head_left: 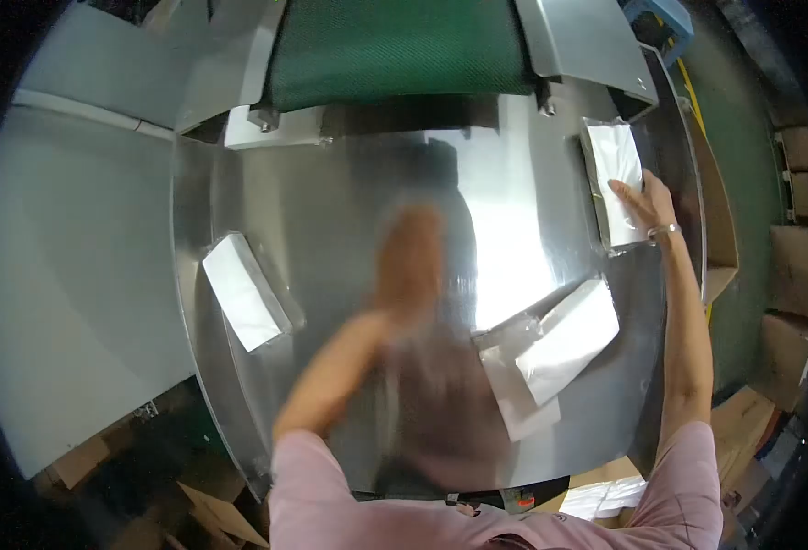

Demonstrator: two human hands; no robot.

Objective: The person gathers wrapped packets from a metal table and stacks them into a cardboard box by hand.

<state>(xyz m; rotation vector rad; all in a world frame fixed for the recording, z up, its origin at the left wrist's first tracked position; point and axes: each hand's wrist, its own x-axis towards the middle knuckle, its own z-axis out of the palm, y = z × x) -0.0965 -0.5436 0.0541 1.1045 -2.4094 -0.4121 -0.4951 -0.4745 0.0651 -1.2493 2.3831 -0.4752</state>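
Note:
My right hand grips a white plastic-wrapped packet at the right side of the metal table, thumb on its top face and the other fingers hidden past its right edge. Over the middle of the table, my left hand is smeared by motion, so its fingers cannot be made out. Nearer to me, another white wrapped packet lies slanted, overlapping a flat white piece. A further white packet in clear film rests at the left.
A green conveyor belt ends at the table's far edge, between metal side guards. Under its left corner sits a white packet. The shiny metal table has raised side edges. Cardboard boxes stand on the right, and an open carton is below the near edge.

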